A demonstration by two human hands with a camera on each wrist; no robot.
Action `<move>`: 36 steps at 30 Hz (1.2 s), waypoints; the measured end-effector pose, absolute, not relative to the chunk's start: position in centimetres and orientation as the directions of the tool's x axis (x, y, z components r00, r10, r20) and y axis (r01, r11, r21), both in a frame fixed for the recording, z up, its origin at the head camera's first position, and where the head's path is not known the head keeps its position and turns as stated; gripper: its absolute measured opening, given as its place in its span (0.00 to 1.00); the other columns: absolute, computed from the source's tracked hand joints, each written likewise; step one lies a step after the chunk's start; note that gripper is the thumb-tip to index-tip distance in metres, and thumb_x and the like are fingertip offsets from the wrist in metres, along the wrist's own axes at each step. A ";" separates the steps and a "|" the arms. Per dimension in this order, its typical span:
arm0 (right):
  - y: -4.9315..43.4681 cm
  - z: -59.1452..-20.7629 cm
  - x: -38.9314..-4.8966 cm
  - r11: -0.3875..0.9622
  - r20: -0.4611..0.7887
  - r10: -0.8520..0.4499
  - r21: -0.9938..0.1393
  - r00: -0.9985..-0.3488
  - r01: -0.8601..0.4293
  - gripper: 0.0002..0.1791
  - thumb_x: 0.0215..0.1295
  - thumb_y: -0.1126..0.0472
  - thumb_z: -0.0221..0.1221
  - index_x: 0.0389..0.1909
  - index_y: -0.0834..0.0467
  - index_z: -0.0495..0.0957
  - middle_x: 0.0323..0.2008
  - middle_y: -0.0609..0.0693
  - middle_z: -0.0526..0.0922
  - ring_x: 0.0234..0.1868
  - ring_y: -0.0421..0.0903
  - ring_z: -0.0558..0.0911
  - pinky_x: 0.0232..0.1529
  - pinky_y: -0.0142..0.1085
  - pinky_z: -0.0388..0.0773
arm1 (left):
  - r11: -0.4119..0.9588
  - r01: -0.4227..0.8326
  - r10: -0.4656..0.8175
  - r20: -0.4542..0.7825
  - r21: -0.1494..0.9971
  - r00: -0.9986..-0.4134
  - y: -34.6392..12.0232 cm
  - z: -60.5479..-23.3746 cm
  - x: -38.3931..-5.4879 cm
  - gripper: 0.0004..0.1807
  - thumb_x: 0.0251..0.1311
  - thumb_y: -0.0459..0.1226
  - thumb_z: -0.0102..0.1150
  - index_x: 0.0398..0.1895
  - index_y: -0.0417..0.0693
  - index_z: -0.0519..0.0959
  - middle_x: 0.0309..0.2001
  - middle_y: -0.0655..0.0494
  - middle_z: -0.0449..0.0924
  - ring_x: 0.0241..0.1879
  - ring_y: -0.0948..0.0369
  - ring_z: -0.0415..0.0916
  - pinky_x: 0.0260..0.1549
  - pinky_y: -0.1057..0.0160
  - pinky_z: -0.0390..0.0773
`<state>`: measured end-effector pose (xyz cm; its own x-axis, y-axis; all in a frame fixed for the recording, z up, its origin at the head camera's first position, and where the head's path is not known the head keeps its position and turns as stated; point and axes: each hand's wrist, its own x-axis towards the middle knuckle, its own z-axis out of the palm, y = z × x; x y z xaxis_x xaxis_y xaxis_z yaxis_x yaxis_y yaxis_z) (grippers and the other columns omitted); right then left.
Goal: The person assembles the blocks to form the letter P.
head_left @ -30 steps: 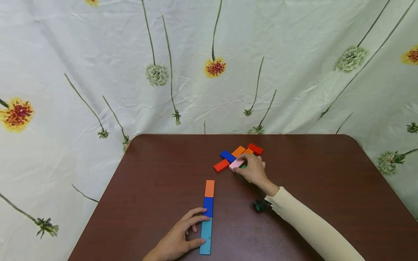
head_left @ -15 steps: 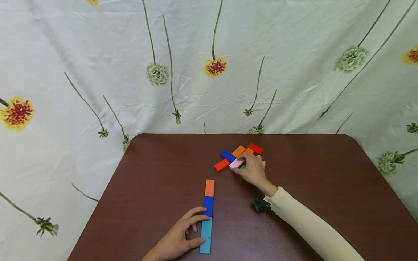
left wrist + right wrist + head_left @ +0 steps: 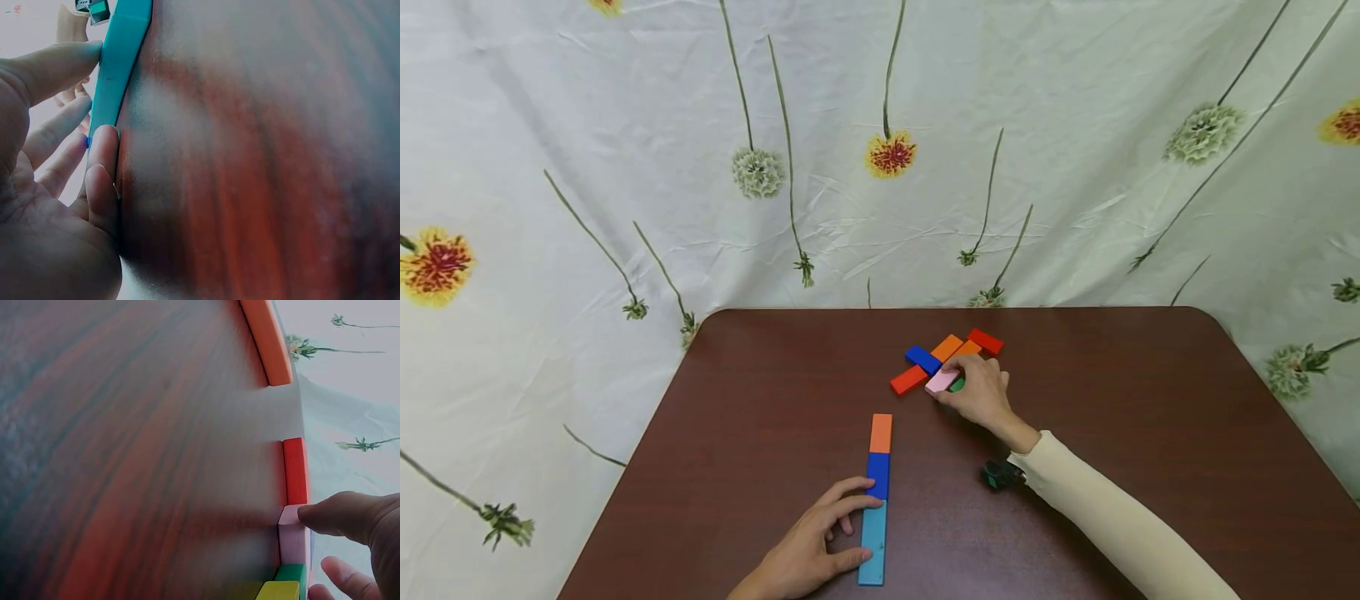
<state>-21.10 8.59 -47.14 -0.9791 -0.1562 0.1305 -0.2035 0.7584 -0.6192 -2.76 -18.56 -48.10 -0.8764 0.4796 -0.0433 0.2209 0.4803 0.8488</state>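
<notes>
I count three blocks (image 3: 882, 489) lower centre, left hand (image 3: 808, 537) spread against them. The right hand (image 3: 981, 393) pinches one pink block (image 3: 940, 382) among seven others (image 3: 922, 358).

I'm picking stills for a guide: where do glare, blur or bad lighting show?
Head view: soft sheen on the table's near part, blocks clear. Left wrist: hazy glare across the table, left hand shadowed, background washed out. Right wrist: pink block fairly sharp, table blurred at left, cloth pale.
</notes>
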 end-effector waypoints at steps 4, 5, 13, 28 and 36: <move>8.7 -47.0 -21.0 0.755 0.135 -0.162 -0.621 -0.977 -0.211 0.26 0.49 0.49 0.76 0.48 0.55 0.83 0.49 0.55 0.82 0.48 0.57 0.70 0.44 0.49 0.56 | 0.487 0.216 0.471 -0.047 0.846 -0.881 -18.5 -48.1 -2.7 0.26 0.62 0.44 0.67 0.65 0.58 0.76 0.72 0.54 0.63 0.40 0.66 0.67 0.34 0.70 0.68; 8.7 -47.0 -21.0 0.756 0.138 -0.163 -0.619 -0.977 -0.214 0.26 0.50 0.48 0.76 0.48 0.55 0.83 0.49 0.55 0.82 0.49 0.57 0.70 0.44 0.49 0.56 | 0.489 0.215 0.470 -0.048 0.845 -0.881 -18.5 -48.1 -2.7 0.27 0.62 0.44 0.67 0.65 0.59 0.76 0.72 0.54 0.63 0.40 0.65 0.66 0.34 0.70 0.68; 8.7 -47.1 -21.0 0.775 0.145 -0.168 -0.592 -0.975 -0.221 0.26 0.49 0.48 0.77 0.47 0.55 0.83 0.47 0.55 0.83 0.47 0.56 0.70 0.41 0.46 0.56 | 0.486 0.211 0.475 -0.054 0.848 -0.878 -18.6 -48.2 -2.8 0.26 0.62 0.45 0.67 0.65 0.60 0.76 0.72 0.54 0.63 0.40 0.67 0.66 0.34 0.70 0.68; 8.8 -47.1 -21.0 0.764 0.142 -0.183 -0.602 -0.973 -0.232 0.28 0.49 0.47 0.76 0.49 0.55 0.82 0.49 0.55 0.83 0.48 0.57 0.70 0.44 0.49 0.55 | 0.478 0.225 0.480 -0.038 0.849 -0.877 -18.6 -48.2 -2.8 0.27 0.62 0.44 0.67 0.65 0.58 0.75 0.72 0.53 0.63 0.39 0.66 0.66 0.34 0.70 0.69; 8.8 -47.1 -21.0 0.778 0.147 -0.178 -0.584 -0.973 -0.231 0.28 0.49 0.46 0.76 0.49 0.55 0.83 0.47 0.54 0.85 0.47 0.56 0.69 0.40 0.46 0.55 | 0.485 0.205 0.477 -0.060 0.850 -0.877 -18.6 -48.2 -2.9 0.26 0.63 0.45 0.67 0.65 0.60 0.75 0.72 0.54 0.63 0.40 0.67 0.66 0.34 0.69 0.69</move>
<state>-21.03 8.78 -47.08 -0.9730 -0.1784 0.1467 -0.2308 0.7783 -0.5839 -2.85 -18.59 -48.21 -0.8770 0.4767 -0.0602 0.2052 0.4847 0.8503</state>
